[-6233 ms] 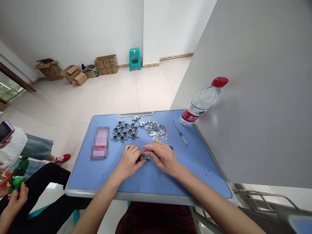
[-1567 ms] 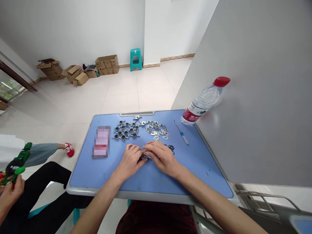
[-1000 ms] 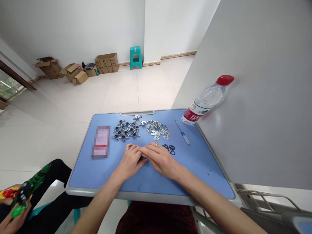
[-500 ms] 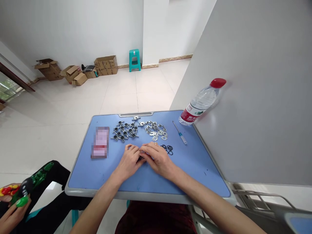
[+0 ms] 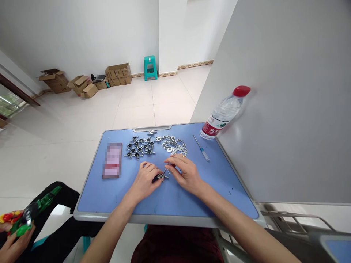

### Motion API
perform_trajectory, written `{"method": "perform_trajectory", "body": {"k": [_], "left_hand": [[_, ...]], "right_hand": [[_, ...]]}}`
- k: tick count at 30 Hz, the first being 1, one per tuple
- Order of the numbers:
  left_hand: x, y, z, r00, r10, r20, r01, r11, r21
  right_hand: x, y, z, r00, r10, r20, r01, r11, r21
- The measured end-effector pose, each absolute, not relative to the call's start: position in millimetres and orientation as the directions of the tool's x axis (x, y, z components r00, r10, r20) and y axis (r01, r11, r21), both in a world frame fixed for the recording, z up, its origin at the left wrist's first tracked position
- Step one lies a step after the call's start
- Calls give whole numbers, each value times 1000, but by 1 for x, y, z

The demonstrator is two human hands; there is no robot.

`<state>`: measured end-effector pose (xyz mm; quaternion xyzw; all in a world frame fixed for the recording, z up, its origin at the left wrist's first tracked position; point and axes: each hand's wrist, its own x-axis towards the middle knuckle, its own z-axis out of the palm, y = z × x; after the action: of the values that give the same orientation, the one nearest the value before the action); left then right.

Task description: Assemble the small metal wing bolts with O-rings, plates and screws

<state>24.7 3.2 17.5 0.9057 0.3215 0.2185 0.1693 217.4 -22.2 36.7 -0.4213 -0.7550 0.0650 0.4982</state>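
Left of the bottle (image 5: 223, 116) and nearer to me than it, over the table (image 5: 192, 204), I watched two hands at work from my remote seat. The left hand (image 5: 147, 179) was pinching a small metal fitting (image 5: 161, 176) between thumb and fingertips, and that fitting lay just to the left of the right hand (image 5: 186, 173), on the side away from the bottle. Fingers covered much of it; what showed was a slim prong (image 5: 166, 177) pointing right, so I judged that its long axis ran roughly across my view. Of the two, the left hand was nearer, being in contact with it. The right hand was curled, thumb and fingertips close together, with a thin shaft (image 5: 165, 172) and a fleck of red (image 5: 172, 165) beside them; I could not tell whether it gripped anything.

As for containers, the bottle held clear liquid. Well beyond it and to its left, cardboard boxes (image 5: 119, 75) stood on the floor (image 5: 134, 109); something black (image 5: 99, 78) sat atop one, and I could not make out the others' contents.
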Motion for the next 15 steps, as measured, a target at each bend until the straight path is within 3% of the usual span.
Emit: {"method": "perform_trajectory", "body": {"k": [15], "left_hand": [[25,3,18,697,657,288,520,-739,428]], "right_hand": [[216,-22,39,-214,686,695,608,650,-455]]}}
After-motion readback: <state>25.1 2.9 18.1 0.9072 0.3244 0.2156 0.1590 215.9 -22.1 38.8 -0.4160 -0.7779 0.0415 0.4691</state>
